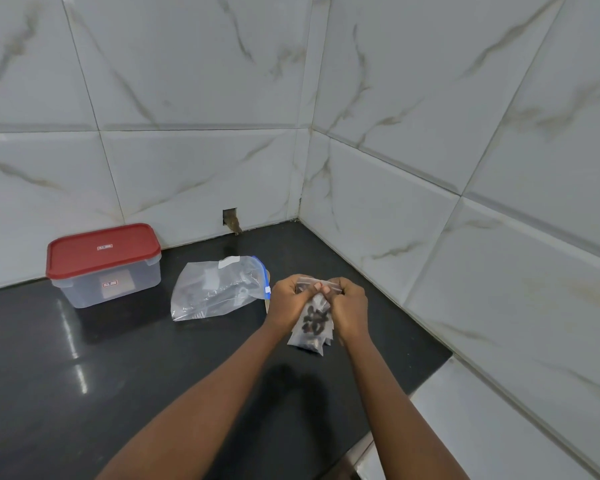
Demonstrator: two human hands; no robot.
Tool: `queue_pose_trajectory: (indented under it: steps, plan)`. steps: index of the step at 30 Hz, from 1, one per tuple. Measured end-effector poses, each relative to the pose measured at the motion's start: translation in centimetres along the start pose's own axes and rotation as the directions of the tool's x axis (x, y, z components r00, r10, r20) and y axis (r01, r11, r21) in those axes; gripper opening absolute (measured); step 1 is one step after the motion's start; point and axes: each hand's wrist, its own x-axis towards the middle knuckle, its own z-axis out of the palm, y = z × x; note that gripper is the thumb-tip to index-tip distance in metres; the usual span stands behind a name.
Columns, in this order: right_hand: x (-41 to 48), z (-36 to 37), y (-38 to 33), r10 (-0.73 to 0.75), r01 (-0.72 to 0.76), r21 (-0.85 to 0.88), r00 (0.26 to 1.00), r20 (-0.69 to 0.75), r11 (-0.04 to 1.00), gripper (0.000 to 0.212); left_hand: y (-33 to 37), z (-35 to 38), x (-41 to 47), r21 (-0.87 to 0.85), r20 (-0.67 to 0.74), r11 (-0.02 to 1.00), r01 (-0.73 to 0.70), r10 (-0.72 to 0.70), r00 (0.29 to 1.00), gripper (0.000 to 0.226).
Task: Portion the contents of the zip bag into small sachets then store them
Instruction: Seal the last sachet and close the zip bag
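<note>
Black counter (118, 375): sachet (310, 323) pinched between both hands.

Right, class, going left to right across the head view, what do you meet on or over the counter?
A red-lidded box, zip bag, left hand, sachet, right hand; both hands pinch the sachet's top.

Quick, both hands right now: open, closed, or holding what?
Left hand: pinching the top edge of the small sachet of dark pieces.
Right hand: pinching the same top edge from the other side.
</note>
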Motion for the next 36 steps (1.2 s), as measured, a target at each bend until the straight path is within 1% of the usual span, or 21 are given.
queue_pose_trajectory:
  steps: [3, 5, 8, 10, 11, 13, 16, 18, 23, 25, 28, 30, 32, 33, 34, 36]
  plan:
    - [0.2, -0.3, 1.0, 0.098, -0.1, -0.019, 0.993, -0.071, 0.995, 0.026, -1.4, -0.2, -0.1, 0.081, 0.095, 0.996, 0.024, -0.031, 0.995, 0.005]
    - [0.0, -0.3, 2.1, 0.163, -0.162, 0.015, 0.98, -0.114, 0.987, 0.024, -2.3, -0.3, -0.2, 0.141, 0.111, 0.989, 0.036, -0.052, 0.992, 0.008]
    - [-0.3, -0.2, 3.7, 0.27, -0.254, 0.13, 0.954, -0.129, 0.958, 0.028, -3.2, -0.4, -0.4, 0.136, 0.015, 0.984, 0.119, -0.123, 0.992, 0.007]
    - [-0.1, -0.1, 4.6, 0.354, -0.326, 0.235, 0.931, -0.086, 0.916, 0.024, -3.6, -0.6, -0.3, 0.126, -0.051, 0.975, 0.184, -0.179, 0.983, 0.005]
    - [0.0, 0.0, 5.1, 0.38, -0.354, 0.255, 0.923, -0.058, 0.9, 0.022, -3.8, -0.7, -0.2, 0.127, -0.063, 0.97, 0.209, -0.202, 0.977, 0.006]
    - [0.3, 0.3, 6.1, 0.409, -0.398, 0.23, 0.912, -0.002, 0.888, 0.019, -4.2, -0.9, -0.1, 0.163, -0.062, 0.955, 0.249, -0.242, 0.968, 0.008]
    - [0.6, 0.8, 7.4, 0.43, -0.431, 0.175, 0.902, 0.043, 0.885, 0.023, -4.8, -1.1, 0.2, 0.289, -0.093, 0.916, 0.279, -0.263, 0.96, 0.007]
    - [0.8, 1.1, 7.8, 0.419, -0.419, 0.127, 0.908, 0.027, 0.899, 0.026, -5.1, -1.1, 0.4, 0.319, -0.115, 0.903, 0.287, -0.263, 0.958, 0.005]
    - [0.7, 1.8, 7.7, 0.323, -0.327, -0.083, 0.945, -0.052, 0.941, 0.032, -6.2, -1.2, 0.5, 0.299, -0.153, 0.9, 0.319, -0.285, 0.946, 0.005]
    - [0.7, 2.1, 7.7, 0.301, -0.308, -0.144, 0.951, -0.071, 0.94, 0.029, -6.5, -1.4, 0.5, 0.369, -0.122, 0.888, 0.276, -0.248, 0.961, 0.004]
    - [1.0, 2.1, 8.0, 0.298, -0.308, -0.185, 0.951, -0.081, 0.933, 0.016, -6.6, -1.8, 0.4, 0.426, -0.087, 0.884, 0.192, -0.171, 0.981, 0.01]
    - [1.1, 2.3, 8.1, 0.297, -0.309, -0.216, 0.951, -0.09, 0.926, 0.012, -6.5, -2.4, 0.2, 0.453, -0.114, 0.886, 0.102, -0.056, 0.992, 0.017]
    - [0.9, 2.6, 7.8, 0.265, -0.29, -0.261, 0.956, -0.13, 0.92, 0.004, -6.4, -3.1, -0.2, 0.471, -0.19, 0.882, 0.007, 0.093, 0.977, 0.023]
    - [0.8, 2.8, 7.5, 0.219, -0.265, -0.326, 0.961, -0.172, 0.907, 0.008, -6.3, -3.5, -0.3, 0.471, -0.254, 0.882, -0.022, 0.16, 0.954, 0.025]
    - [0.8, 3.0, 7.2, 0.147, -0.221, -0.425, 0.969, -0.2, 0.878, 0.014, -6.2, -4.0, -0.4, 0.453, -0.334, 0.891, -0.033, 0.203, 0.92, 0.026]
    - [0.4, 3.5, 6.3, -0.015, -0.116, -0.622, 0.979, -0.201, 0.774, 0.022, -6.0, -5.5, -0.4, 0.384, -0.501, 0.923, -0.021, 0.227, 0.835, 0.031]
